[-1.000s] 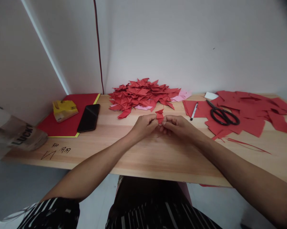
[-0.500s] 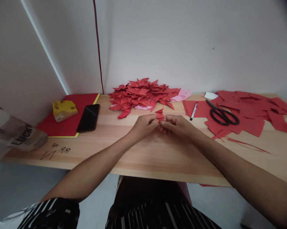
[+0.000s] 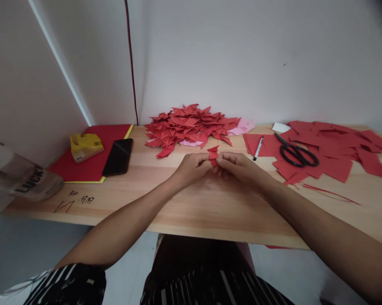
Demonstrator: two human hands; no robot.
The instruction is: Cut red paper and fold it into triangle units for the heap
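The small, folded red paper piece (image 3: 213,153) is located between the fingertips of the left hand (image 3: 193,167) and the right hand (image 3: 233,164), above the wooden desk (image 3: 184,212). Each hand pinches one side; neither is clearly nearer. The exposed pointed end projects away from the person, toward the heaped, folded red paper pieces (image 3: 191,127) beyond the hands. The fingers cover the lower end, so the full long axis cannot be determined.

Markings: the translucent cylindrical container (image 3: 40,186) bears "LUCKY" in black capitals. Black handwriting (image 3: 73,193) on the desk appears to read "310"; adjacent characters are uncertain. Print on the crumpled yellow packet (image 3: 86,147) is illegible.
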